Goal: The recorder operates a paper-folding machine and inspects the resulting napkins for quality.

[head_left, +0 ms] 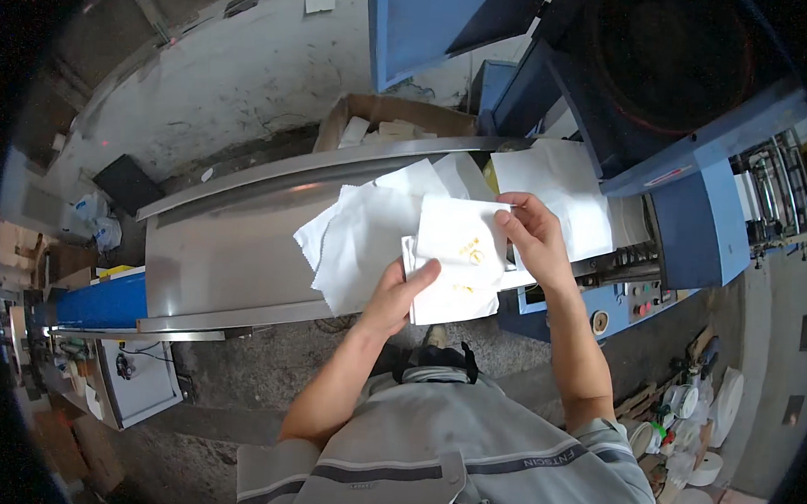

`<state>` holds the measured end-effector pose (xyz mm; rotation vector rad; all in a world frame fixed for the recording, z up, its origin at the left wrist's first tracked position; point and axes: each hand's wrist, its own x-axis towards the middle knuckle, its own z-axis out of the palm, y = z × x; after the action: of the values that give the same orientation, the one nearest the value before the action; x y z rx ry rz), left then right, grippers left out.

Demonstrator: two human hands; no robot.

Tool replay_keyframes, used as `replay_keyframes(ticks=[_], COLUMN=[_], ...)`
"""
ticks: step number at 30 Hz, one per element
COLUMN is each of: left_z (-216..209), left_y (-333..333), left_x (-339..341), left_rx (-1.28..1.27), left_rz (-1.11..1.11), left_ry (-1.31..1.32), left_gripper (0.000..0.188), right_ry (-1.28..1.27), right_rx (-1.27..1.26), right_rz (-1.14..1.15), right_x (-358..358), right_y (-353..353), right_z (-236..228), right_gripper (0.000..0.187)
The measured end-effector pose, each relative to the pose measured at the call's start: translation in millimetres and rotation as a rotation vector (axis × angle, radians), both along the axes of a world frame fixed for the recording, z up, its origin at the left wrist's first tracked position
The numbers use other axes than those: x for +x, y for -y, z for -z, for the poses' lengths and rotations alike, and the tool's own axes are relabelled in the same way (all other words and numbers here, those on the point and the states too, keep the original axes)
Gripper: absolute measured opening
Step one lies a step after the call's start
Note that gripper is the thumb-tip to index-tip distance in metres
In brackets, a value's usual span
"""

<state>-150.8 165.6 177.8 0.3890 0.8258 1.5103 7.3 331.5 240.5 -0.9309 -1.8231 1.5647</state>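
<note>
Both hands are clamped on white paper bags point(457, 254) (small yellow print): left hand point(400, 292) supports the stack, right hand point(530, 230) pinches the top one. Probably sorting; next, separate it carefully over the steel tray point(223, 253).

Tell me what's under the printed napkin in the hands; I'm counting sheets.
Under the printed napkin is another white napkin, pinched by the left hand. Any further sheets are covered.

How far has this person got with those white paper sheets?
Done: several white sheets already lie spread on the steel tray. In hand: the left hand and right hand hold a small stack of printed sheets. Left: more sheets wait at the blue machine.
</note>
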Motion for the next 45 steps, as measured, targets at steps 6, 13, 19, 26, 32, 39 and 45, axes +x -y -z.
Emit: replay_keyframes(ticks=[6, 13, 19, 26, 32, 39, 45], left_z=[-5.2, -2.5, -0.5, 10.3, 14.3, 9.4, -1.4], left_y=[7.0, 12.0, 17.6, 29.8, 41.9, 44.4, 37.3], left_x=[-8.7, -12.1, -16.4, -22.8, -30.4, -31.9, -32.9], left_rx=[-0.006, 0.025, 0.038, -0.002, -0.041, 0.019, 0.019], left_rz=[-0.091, 0.038, 0.049, 0.046, -0.017, -0.103, -0.028], left_ry=[0.046, -0.022, -0.035, -0.078, -0.058, -0.027, -0.035], left_gripper=[0.046, 0.048, 0.047, 0.041, 0.041, 0.043, 0.046], right_ry=[0.206, -0.219, -0.279, -0.42, -0.042, 0.138, -0.11], right_rx=[-0.599, -0.896, -0.784, -0.652, -0.146, -0.265, -0.195], right_rz=[-0.133, -0.045, -0.027, 0.091, 0.247, -0.156, -0.079], right_x=[19.3, -17.1, -22.9, -33.1, -24.4, 6.4, -21.6], right_y=[-4.1, 6.4, -5.7, -29.5, -78.9, -13.7, 36.7], right_z=[23.5, 30.6, 21.5, 10.3, 30.8, 42.7, 24.5], right_gripper=[0.079, 0.059, 0.044, 0.039, 0.045, 0.045, 0.04])
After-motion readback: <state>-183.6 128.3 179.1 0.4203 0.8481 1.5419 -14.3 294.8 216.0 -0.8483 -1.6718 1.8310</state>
